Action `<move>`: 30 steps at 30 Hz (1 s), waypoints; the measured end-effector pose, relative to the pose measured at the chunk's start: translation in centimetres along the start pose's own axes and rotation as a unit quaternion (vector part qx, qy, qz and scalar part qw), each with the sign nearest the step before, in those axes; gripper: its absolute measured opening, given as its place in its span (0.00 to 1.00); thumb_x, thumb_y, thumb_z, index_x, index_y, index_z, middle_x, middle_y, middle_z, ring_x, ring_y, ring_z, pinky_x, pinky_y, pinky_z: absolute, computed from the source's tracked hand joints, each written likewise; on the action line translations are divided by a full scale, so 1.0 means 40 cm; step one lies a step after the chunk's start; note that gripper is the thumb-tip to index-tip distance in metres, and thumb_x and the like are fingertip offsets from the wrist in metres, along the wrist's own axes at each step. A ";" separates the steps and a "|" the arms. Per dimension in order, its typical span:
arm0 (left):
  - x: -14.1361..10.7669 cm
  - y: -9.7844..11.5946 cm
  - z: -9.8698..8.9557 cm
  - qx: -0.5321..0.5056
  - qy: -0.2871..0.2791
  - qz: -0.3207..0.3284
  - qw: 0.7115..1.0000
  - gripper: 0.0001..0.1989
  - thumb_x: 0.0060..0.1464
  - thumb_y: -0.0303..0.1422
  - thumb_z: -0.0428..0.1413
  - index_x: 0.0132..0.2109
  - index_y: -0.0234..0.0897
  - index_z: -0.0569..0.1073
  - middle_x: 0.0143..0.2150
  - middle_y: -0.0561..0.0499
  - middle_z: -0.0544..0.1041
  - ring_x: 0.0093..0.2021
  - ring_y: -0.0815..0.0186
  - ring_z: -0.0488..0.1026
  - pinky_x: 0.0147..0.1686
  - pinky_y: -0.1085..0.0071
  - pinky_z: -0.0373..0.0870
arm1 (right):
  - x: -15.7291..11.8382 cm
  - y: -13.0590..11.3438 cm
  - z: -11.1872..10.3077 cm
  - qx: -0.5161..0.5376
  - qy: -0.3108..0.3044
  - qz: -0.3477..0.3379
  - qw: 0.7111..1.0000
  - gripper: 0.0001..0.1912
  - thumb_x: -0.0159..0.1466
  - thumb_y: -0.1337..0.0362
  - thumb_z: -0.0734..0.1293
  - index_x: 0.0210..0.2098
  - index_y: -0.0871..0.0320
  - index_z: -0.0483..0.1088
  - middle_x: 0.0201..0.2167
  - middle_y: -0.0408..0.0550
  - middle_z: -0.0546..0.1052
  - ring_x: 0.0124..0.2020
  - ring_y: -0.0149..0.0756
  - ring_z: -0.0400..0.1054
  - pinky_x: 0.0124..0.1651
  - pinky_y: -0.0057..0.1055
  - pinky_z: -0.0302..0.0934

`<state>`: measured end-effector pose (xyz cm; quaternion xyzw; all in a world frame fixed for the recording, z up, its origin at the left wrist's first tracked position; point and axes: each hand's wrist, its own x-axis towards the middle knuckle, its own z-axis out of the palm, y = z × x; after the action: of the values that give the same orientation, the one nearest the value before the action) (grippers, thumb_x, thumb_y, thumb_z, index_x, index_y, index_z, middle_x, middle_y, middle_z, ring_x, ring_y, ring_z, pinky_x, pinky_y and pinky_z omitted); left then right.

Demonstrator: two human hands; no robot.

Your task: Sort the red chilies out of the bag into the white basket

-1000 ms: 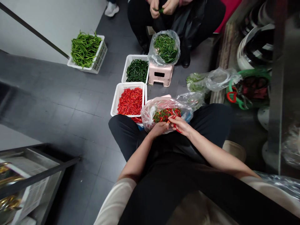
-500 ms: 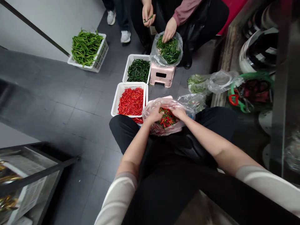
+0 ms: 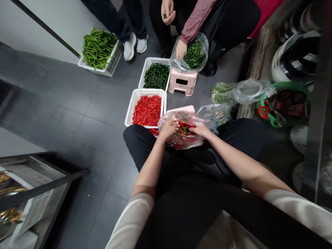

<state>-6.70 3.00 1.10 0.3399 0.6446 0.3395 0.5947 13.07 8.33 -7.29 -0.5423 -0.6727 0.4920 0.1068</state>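
Observation:
A clear plastic bag (image 3: 178, 141) of red chillies with green stems (image 3: 184, 129) rests on a pink stool (image 3: 183, 109) between my knees. At the bag's left side my left hand (image 3: 169, 128) is closed, fingers pinched together; what they hold is too small to make out. My right hand (image 3: 200, 130) reaches in from the right, its fingers closed at the chillies and the bag's edge; its grip is partly hidden. Left of the bag stands a white basket (image 3: 129, 112) of loose red chillies (image 3: 147, 110).
Behind is a white basket (image 3: 141, 74) of dark green chillies. A person's hand (image 3: 181, 49) reaches into a bag on another stool (image 3: 183, 83). Farther left stands a basket of green peppers (image 3: 98, 48). Bags and a green basket (image 3: 282, 84) are at right. A metal rack (image 3: 64, 178) stands lower left.
Both my hands have shifted slightly within the bag, and its near side now covers more of the chillies. The standing person's feet have moved nearer the baskets. The other person's arm reaches lower into their bag.

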 end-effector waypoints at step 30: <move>-0.019 -0.089 0.089 -0.163 -0.006 0.008 0.987 0.12 0.54 0.35 0.54 0.45 0.35 0.71 0.37 0.49 0.74 0.31 0.72 0.71 0.29 0.78 0.65 | -0.117 -0.152 -0.011 0.171 -0.061 -0.018 0.983 0.23 0.54 0.44 0.63 0.20 0.58 0.60 0.13 0.39 0.62 0.16 0.27 0.54 0.21 0.25 0.48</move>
<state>-3.23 0.56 -1.70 0.2456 0.5740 0.4428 0.6436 11.39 5.11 -0.54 -0.4730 -0.5935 0.6299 0.1652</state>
